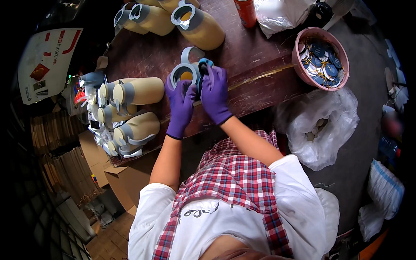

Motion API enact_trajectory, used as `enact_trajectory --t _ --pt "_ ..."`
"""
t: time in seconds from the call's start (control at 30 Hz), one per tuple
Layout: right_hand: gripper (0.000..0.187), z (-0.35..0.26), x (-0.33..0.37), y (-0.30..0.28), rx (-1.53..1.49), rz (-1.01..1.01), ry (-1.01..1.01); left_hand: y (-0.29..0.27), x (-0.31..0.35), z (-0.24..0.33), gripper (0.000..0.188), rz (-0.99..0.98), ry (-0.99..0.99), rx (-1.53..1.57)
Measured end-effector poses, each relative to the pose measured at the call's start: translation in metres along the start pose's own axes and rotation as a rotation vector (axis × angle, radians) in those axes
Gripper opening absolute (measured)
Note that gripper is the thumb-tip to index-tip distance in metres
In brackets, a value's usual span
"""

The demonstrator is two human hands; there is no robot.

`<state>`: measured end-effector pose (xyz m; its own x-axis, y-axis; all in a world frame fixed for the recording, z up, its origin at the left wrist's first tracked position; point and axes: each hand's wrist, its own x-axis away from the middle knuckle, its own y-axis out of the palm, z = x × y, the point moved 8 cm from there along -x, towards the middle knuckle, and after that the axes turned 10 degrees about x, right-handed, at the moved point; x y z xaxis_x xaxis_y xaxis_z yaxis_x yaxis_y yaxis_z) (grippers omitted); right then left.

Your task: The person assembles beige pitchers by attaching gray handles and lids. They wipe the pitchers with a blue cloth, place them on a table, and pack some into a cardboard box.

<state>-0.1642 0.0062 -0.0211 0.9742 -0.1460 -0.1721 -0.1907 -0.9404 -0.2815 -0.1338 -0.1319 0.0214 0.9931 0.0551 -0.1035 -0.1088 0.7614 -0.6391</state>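
Both my hands wear purple gloves with dark cuffs and meet at the table's front edge. My left hand (180,104) is wrapped round the grey collar of an open-topped jug (185,66). Its looped handle points away from me, and a yellow-orange inside shows through the mouth. My right hand (215,93) is closed on a small teal-and-dark piece (206,63) against the jug's right side; I cannot make out what kind it is. The jug's lower body is hidden by my hands.
Lidded cream jugs (145,90) lie at the table's left edge. Beyond my hands stand open-topped jugs (207,32). A pink basin (297,58) of blue and white tags with strings sits at the right corner, above a clear plastic bag (342,108). At the back is a red can (245,13).
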Motion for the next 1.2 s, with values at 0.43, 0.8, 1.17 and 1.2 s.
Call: enact_trajectory --t 0.43,0.8,1.17,1.2 --pt "0.034 -0.004 0.076 0.006 0.006 -0.094 -0.116 -0.006 0.001 0.002 0.024 0.066 0.064 0.041" --pt "0.044 0.073 -0.009 -0.121 0.175 0.184 -0.045 -0.001 -0.004 0.005 0.027 -0.083 0.129 0.088" --pt "0.031 0.008 -0.011 -0.041 -0.116 0.098 -0.064 0.027 0.003 0.019 0.028 -0.082 -0.036 0.167" --pt "0.032 0.005 0.003 -0.042 -0.081 0.178 -0.114 0.027 0.001 0.015 0.027 -0.063 0.034 0.151"
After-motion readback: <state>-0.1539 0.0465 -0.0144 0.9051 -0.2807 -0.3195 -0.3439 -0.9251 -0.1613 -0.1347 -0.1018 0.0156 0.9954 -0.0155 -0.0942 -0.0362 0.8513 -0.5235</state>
